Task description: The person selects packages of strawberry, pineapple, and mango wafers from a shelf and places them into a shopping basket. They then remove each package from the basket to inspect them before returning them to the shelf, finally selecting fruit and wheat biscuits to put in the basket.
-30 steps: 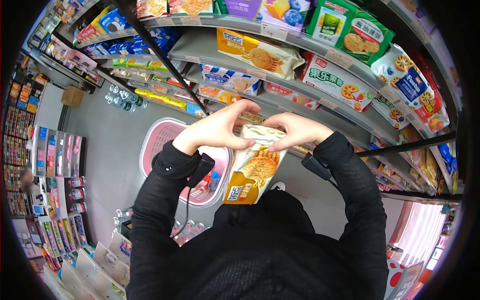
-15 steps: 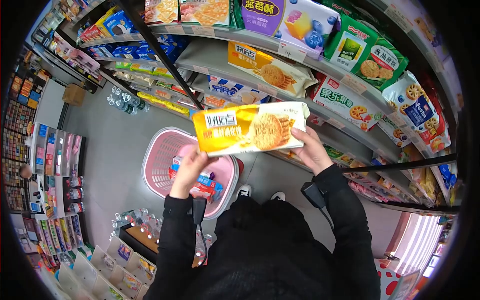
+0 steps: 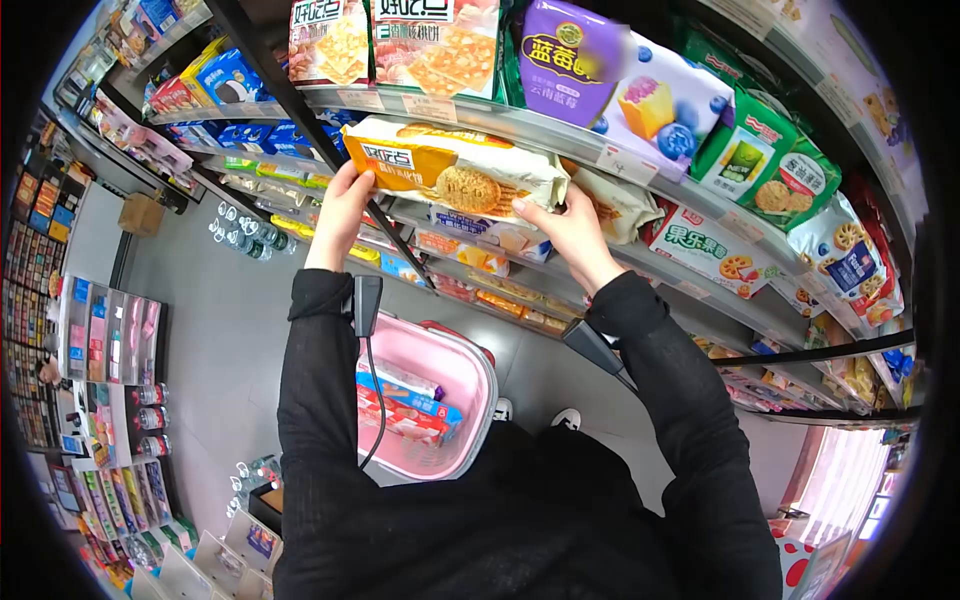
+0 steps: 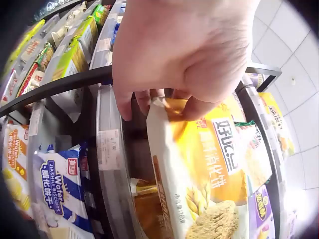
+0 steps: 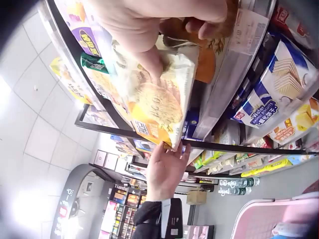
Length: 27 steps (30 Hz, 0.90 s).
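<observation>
An orange-and-cream packet of biscuits [image 3: 462,188] spans both hands at the front of a shelf in the head view. My left hand [image 3: 343,218] pinches its left end, and my right hand [image 3: 580,238] grips the other end with the thumb on the front. Seen from the left wrist, the left fingers and thumb close on the crimped orange end of the packet [image 4: 199,149]. In the right wrist view the right thumb presses on the cream wrapper. Behind the right hand, a similar packet [image 3: 622,205] lies on the same shelf, partly hidden.
A pink basket [image 3: 478,400] with several packages in it stands on the floor below. Above the held packet, a purple blueberry pastry bag [image 3: 560,75] and green biscuit bags [image 3: 745,165] fill the upper shelf. A dark shelf post [image 3: 275,85] rises near the left hand.
The biscuit packet was upright near the body with both hands at its top, then turned sideways with its printed front showing. Now both hands have carried it forward to the shelf.
</observation>
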Tool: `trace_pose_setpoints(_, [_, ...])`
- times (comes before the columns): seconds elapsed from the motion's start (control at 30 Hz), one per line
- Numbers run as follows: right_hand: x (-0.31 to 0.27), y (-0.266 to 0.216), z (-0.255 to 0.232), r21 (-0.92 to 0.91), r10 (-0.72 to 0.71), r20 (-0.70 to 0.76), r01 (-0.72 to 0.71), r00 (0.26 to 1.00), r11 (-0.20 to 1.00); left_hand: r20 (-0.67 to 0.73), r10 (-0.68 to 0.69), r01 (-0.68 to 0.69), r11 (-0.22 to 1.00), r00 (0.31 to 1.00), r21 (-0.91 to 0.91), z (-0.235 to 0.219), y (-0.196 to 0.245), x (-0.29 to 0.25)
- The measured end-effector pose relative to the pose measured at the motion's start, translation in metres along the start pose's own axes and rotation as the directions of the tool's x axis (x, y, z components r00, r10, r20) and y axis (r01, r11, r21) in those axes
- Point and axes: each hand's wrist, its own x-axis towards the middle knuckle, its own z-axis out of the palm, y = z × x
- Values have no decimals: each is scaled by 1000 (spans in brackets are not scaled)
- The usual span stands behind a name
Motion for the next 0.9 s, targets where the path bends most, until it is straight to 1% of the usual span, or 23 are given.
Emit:
trace_pose_setpoints(0.03, [8,3,3,-22,-58,-8,58,998,998,-14,27,-26,996,1000,86,-3,0,11])
trace_pose_setpoints(0.07, [15,7,5,-130,-85,-18,82,996,988,-15,29,-28,996,999,84,-5,-3,21])
trace_pose_setpoints(0.1, [20,10,9,-131,-84,-17,81,996,988,-59,107,-93,975,993,202,-4,-5,29])
trace_pose_setpoints(0.13, [26,13,12,-239,-124,-38,111,992,965,-93,188,-149,936,978,320,-4,-7,37])
trace_pose_setpoints(0.17, [30,18,16,-343,-165,-55,136,985,930,-97,184,-144,936,978,321,-4,-9,44])
trace_pose_setpoints(0.2, [33,24,20,-335,-221,-49,192,974,922,-133,241,-171,902,961,396,-6,-14,53])
trace_pose_setpoints(0.23, [35,24,24,-333,-214,-46,187,976,924,-164,298,-191,862,940,469,-9,-21,62])
trace_pose_setpoints(0.27, [36,24,28,-341,-211,-59,179,976,923,-191,406,-278,835,894,475,-11,-29,71])
trace_pose_setpoints(0.3, [37,25,32,-349,-208,-73,171,975,921,-195,401,-271,836,895,477,-15,-36,80])
trace_pose_setpoints(0.33, [42,32,36,-321,-279,-66,245,958,915,-231,387,-227,830,893,509,-18,-41,87])
trace_pose_setpoints(0.37, [45,38,38,-319,-274,-63,240,960,917,-269,373,-183,822,888,539,-23,-46,91])
trace_pose_setpoints(0.4, [46,38,41,-373,-245,-87,197,966,907,-334,317,-89,830,887,551,-18,-42,89])
trace_pose_setpoints(0.43, [47,38,43,-425,-218,-111,153,970,892,-339,313,-82,830,887,551,-19,-48,90])
trace_pose_setpoints(0.47, [51,43,44,-480,-276,-100,197,956,855,-355,316,-72,828,880,557,-20,-51,92])
trace_pose_setpoints(0.5, [51,45,45,-481,-273,-91,198,958,854,-372,320,-63,825,871,561,-19,-51,92])
trace_pose_setpoints(0.53, [52,48,46,-446,-268,-78,207,960,871,-385,261,3,825,885,565,-18,-52,89])
trace_pose_setpoints(0.57, [52,50,48,-410,-263,-61,216,963,886,-385,266,2,821,884,571,-17,-55,88])
trace_pose_setpoints(0.63, [50,57,45,-320,-254,11,244,967,915,-405,227,54,816,886,575,-15,-53,85])
trace_pose_setpoints(0.77, [40,57,41,-383,-200,50,203,979,901,-413,268,50,786,870,616,-9,-47,81])
trace_pose_setpoints(0.8, [39,54,40,-371,-173,58,182,983,911,-412,251,83,764,876,640,-9,-46,81])
trace_pose_setpoints(0.83, [37,52,39,-360,-147,66,160,987,919,-402,266,70,754,876,653,-5,-40,78])
trace_pose_setpoints(0.87, [35,51,37,-321,-131,76,149,988,935,-408,301,66,732,862,679,0,-35,75])
trace_pose_setpoints(0.9, [30,46,34,-325,-124,85,145,989,935,-412,334,62,708,848,703,4,-36,71])
